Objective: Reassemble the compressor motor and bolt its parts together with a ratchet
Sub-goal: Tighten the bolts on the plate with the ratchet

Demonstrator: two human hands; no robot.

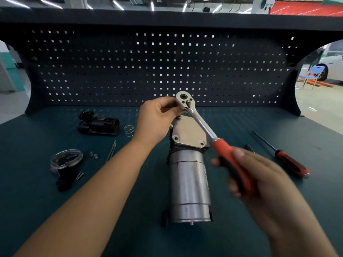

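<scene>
The silver compressor motor [188, 184] lies lengthwise on the green mat, with its flat metal end plate [187, 133] at the far end. A ratchet [201, 125] with a red and black handle slants over the plate, its head above the plate's far left corner. My left hand [157, 117] pinches the ratchet head from the left. My right hand [259, 180] wraps the handle low down and looks blurred. What sits under the ratchet head is hidden by my left fingers.
A black housing part [99, 125] and a wire spring [129, 130] lie at the back left. A round black part with a clear rim [65, 162], loose screws [94, 155] and thin rods [112, 150] lie left. A red-handled screwdriver [284, 158] lies right. A dark pegboard [157, 67] backs the bench.
</scene>
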